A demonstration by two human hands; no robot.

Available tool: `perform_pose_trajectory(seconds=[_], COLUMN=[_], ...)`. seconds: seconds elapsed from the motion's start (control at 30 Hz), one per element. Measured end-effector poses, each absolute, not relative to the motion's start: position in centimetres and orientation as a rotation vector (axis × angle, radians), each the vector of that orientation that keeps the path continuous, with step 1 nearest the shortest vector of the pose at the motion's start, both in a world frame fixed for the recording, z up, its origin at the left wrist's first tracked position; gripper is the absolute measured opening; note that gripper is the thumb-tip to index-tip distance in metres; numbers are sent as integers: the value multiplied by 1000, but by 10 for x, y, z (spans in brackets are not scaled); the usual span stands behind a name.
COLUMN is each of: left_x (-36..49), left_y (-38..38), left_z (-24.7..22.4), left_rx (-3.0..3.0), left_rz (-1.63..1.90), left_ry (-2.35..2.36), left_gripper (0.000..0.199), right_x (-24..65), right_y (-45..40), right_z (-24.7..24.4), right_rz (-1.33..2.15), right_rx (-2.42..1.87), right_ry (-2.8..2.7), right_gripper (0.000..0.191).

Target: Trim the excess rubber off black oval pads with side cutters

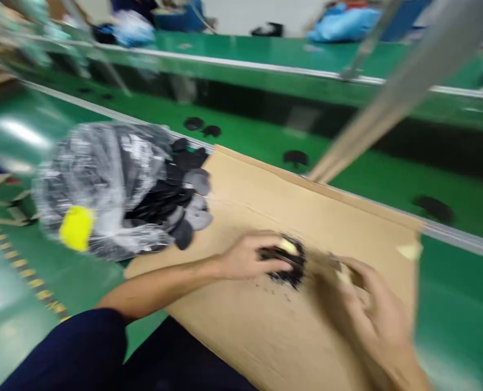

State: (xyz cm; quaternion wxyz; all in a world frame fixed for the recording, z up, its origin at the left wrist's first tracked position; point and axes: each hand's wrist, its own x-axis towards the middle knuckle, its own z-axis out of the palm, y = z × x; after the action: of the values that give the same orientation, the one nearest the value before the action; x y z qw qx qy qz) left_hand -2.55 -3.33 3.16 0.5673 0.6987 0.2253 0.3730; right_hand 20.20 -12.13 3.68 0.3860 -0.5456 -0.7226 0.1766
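Green benches (pixel 457 309), close handwork

Tan cardboard sheet (pixel 258 331) covers the near bench. Clear plastic bag (pixel 99 163) slumps at its left, yellow label (pixel 77 228) on its side, larger flat dark pieces (pixel 198 217) spilling out towards the sheet.

Right hand (pixel 367 304) above the cardboard, just right of the dark heap: fingers curled, thumb near forefinger, perhaps a small dark bit at the tips (too blurred to tell whether anything is gripped). Left hand (pixel 253 258) touches the heap, thumb and forefinger parted, black material between; cannot tell if one bit is pinched.

Small black pieces (pixel 296 271) lie mid-sheet, loose crumbs towards the near side. My judgement: light fingertip pressure, one piece at a time, heap kept together.

Smallest detail: pale finger cover (pixel 289 246) on a left finger.
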Motion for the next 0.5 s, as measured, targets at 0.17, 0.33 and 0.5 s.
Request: perform_pose_trajectory(seconds=[0.17,0.33,0.5], left_x=[-30,-29,-29], left_y=[-44,-50,-47], left_z=[36,41,41], left_rx=[1789,1852,1870], left_rz=[944,953,957], left_ry=[501,450,431], left_gripper=[19,16,16], right_x=[197,189,193], right_y=[-154,-148,-148], right_z=[63,63,60], right_rz=[571,566,483], right_rx=[-1399,-1248,-1208], right_ry=[-1804,-1817,-1873], right_gripper=[24,25,29])
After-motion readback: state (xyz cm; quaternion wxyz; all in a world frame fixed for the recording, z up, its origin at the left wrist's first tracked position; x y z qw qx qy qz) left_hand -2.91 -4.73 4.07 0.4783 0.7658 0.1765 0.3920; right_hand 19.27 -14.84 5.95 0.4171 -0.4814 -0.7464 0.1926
